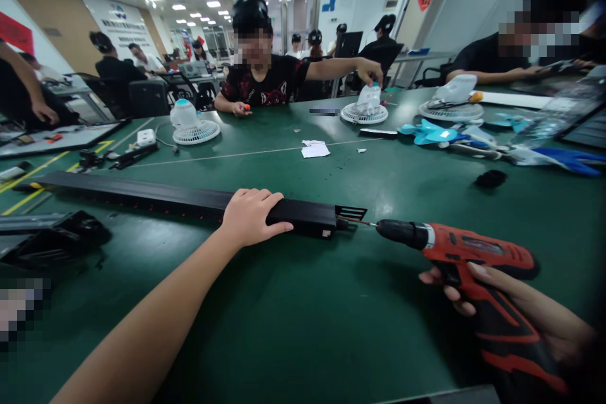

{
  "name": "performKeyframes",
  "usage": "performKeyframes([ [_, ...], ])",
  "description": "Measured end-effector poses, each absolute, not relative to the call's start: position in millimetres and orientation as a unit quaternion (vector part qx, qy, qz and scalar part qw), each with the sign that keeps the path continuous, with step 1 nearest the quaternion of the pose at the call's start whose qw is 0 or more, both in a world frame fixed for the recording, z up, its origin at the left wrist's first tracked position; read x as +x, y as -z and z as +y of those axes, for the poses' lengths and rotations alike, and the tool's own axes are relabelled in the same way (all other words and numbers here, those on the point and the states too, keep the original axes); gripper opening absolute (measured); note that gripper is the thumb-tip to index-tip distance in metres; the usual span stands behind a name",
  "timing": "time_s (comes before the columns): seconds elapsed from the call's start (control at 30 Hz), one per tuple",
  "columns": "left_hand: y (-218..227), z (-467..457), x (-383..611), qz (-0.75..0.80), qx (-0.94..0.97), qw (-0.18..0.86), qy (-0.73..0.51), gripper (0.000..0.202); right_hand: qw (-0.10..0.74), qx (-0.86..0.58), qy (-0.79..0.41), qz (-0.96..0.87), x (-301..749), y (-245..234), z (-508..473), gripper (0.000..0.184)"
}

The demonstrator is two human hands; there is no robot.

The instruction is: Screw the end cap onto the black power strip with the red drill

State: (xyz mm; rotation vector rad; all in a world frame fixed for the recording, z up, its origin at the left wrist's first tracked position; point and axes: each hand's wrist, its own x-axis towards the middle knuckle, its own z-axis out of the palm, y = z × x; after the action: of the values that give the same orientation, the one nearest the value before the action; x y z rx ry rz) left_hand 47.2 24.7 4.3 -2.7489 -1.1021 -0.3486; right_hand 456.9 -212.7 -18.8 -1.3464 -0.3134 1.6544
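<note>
**On a green desk (pixel 284 334), a drill (pixel 478 246) points at the end of a long black bar (pixel 303 210)**

Across the desk, the black bar lies lengthwise from the far left to near the middle, its right end facing the red-and-black drill. The person's left hand (pixel 250 218) is half curled over the bar close to that end, palm down, fingers across the top and thumb spread apart on the near side, holding it. The right hand (pixel 521 297) is closed around the drill's handle. The drill's thin bit (pixel 364 223) reaches toward a slotted black piece (pixel 353 213) at the bar's end; whether they touch cannot be told.

Beyond the bar, a white paper (pixel 315 149) lies near the middle of the desk. A white fan (pixel 196 132) stands to its left, and a second fan (pixel 364 113) farther back on the right has a co-worker's hand (pixel 370 71) on top. The co-worker's other hand holds a small orange object (pixel 247 106). Blue fan blades (pixel 428 132) lie to the right, in front of a third fan (pixel 452 108).
</note>
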Motion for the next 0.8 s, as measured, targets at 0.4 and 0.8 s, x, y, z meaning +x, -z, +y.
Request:
performKeyframes([
  [0.4,-5,24,48,-0.375,-0.917,0.077,0.111,0.068,0.510,-0.476,-0.711,-0.088,459,37,-224,0.045],
  [0.8,-4,25,48,-0.362,-0.920,0.093,0.120,0.070,0.509,-0.497,-0.700,-0.062,456,22,-209,0.038],
])
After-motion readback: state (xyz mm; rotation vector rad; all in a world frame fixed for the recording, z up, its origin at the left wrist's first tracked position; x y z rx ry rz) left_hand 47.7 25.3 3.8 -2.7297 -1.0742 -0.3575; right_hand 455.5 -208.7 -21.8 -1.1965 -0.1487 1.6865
